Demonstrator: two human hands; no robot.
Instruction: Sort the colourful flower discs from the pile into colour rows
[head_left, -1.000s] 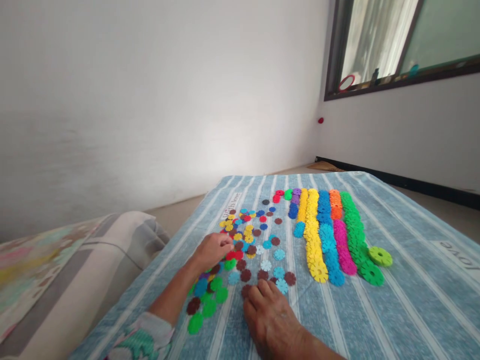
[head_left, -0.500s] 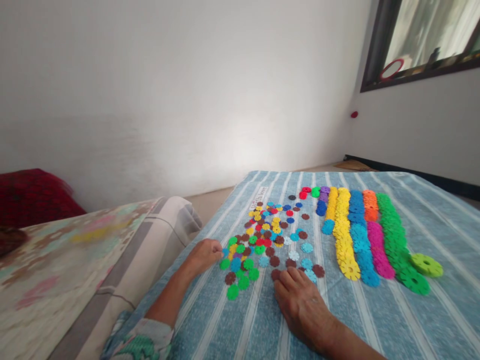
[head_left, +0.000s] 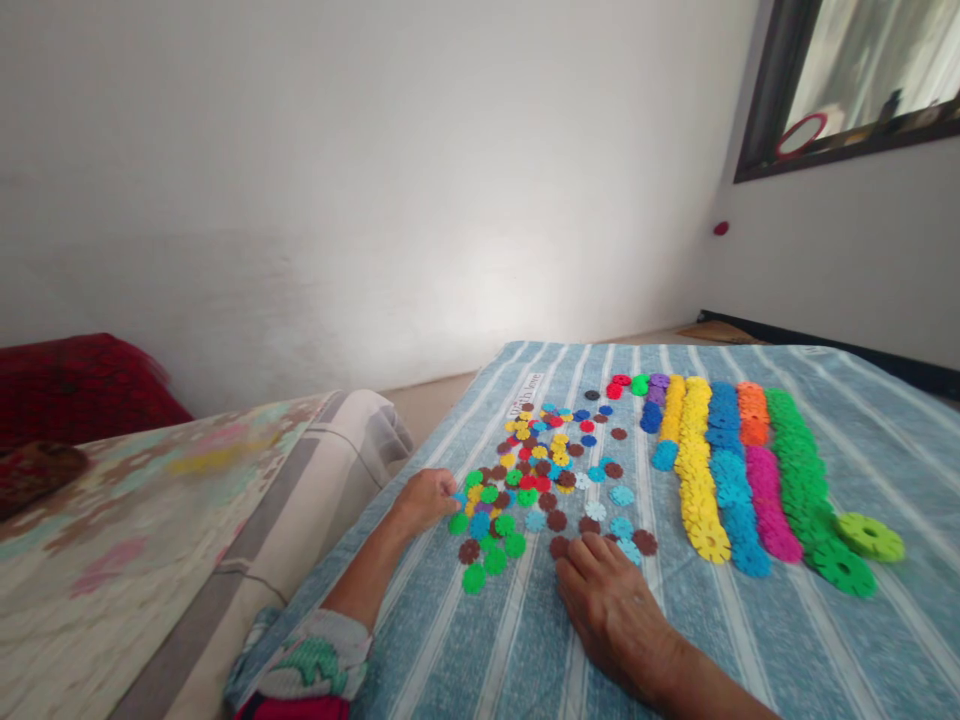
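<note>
My left hand (head_left: 427, 497) is at the left edge of a loose scatter of plastic snowflake discs, its fingers pinched at a light-blue snowflake disc (head_left: 460, 497). Just below the fingertips lies a green disc (head_left: 457, 523). My right hand (head_left: 611, 605) rests on the cloth in front of the scatter with fingers curled under; whatever is in them is hidden. Beside its knuckles are a brown disc (head_left: 559, 547) and a pale-blue disc (head_left: 628, 550). Green, brown, yellow, red and blue discs overlap in the scatter between and beyond the hands.
Overlapping rows of discs run along the right: a yellow row (head_left: 697, 470), a magenta row (head_left: 766, 500), a green row (head_left: 799, 460) and others. A lime disc (head_left: 870, 537) lies at their near end. The striped cloth (head_left: 465, 650) covers the table; a patterned bed (head_left: 187, 540) stands left.
The view has swung left, bringing more of the bed into sight. My left hand has drawn back from the middle of the scatter to its left edge. My right hand stays by the brown disc.
</note>
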